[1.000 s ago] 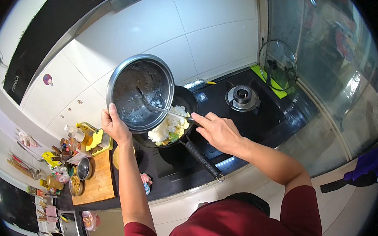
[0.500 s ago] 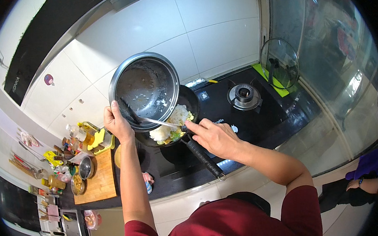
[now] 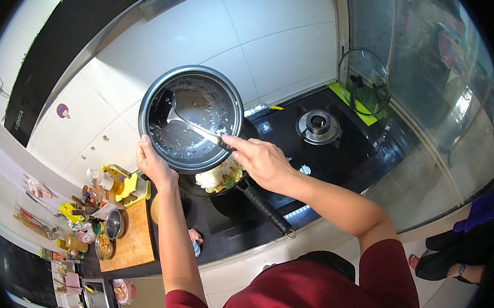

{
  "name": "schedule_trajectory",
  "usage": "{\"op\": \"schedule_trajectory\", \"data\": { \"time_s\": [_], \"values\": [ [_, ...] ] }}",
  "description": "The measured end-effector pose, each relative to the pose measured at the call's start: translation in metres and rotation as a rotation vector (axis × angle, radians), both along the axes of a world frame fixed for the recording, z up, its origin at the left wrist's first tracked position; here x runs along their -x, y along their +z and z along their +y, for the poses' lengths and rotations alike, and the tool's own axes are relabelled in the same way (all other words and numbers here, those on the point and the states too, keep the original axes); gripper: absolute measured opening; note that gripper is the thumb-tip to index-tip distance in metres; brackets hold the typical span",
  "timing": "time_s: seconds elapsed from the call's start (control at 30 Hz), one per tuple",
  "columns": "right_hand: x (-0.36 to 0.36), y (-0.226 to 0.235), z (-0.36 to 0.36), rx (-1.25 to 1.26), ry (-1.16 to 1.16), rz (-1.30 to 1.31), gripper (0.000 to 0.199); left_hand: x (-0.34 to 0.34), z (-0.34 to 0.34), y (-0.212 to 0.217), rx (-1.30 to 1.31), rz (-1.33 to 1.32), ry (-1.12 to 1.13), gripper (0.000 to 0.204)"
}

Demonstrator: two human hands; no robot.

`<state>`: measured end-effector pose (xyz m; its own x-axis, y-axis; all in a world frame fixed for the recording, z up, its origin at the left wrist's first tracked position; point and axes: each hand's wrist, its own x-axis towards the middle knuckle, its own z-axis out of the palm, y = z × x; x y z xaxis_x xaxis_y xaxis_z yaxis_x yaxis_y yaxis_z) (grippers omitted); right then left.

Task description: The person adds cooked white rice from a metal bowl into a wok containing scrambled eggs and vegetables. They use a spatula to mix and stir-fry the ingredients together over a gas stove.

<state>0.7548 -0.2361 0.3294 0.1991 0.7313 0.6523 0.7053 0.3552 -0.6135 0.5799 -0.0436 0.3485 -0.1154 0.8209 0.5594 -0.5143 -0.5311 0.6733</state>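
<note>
A round, dark-lined metal pot (image 3: pixel 194 97) is tilted over the stove, its open side facing me, with rice grains stuck to its inside. My left hand (image 3: pixel 157 166) is closed on the pot's lower left rim. My right hand (image 3: pixel 266 163) grips the black handle of a metal serving spoon (image 3: pixel 194 127), whose head rests against the pot's inner wall. Below the pot sits a black wok (image 3: pixel 250 130), partly hidden by it. White rice (image 3: pixel 210 178) and yellow and green bits lie in the wok. Its black-wrapped handle (image 3: pixel 267 210) points toward me.
A free burner (image 3: pixel 318 127) is at right, near a glass lid (image 3: pixel 363 83) leaning upright. On the left, a wooden cutting board (image 3: pixel 133 242) holds metal bowls (image 3: pixel 114 224) beside several bottles. Another person's legs (image 3: pixel 443 255) are at lower right.
The pot has turned more toward me and shifted slightly right. The spoon's head has moved up inside it, and my right hand has moved up and left. The other person has shifted.
</note>
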Motion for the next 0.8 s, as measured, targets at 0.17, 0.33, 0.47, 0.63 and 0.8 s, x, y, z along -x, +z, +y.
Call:
{"op": "schedule_trajectory", "data": {
  "time_s": [0.17,0.33,0.47,0.63,0.8],
  "values": [
    [-0.012,-0.001,-0.021,0.139,0.002,-0.184,0.032,0.011,0.001,-0.002,-0.002,0.009,-0.002,0.029],
    [0.001,0.008,-0.019,0.093,-0.028,-0.159,0.035,0.012,0.013,-0.016,-0.044,0.04,0.014,0.034],
    [-0.005,-0.002,-0.021,0.086,-0.043,-0.204,0.035,0.005,0.002,-0.007,-0.002,0.001,-0.035,0.032],
    [-0.01,0.014,-0.041,0.158,-0.046,-0.313,0.036,0.012,0.001,-0.009,0.075,-0.044,0.01,0.028],
    [0.002,0.009,-0.047,0.068,0.0,-0.311,0.036,0.011,0.004,-0.009,0.009,-0.026,-0.005,0.031]
  ]
}}
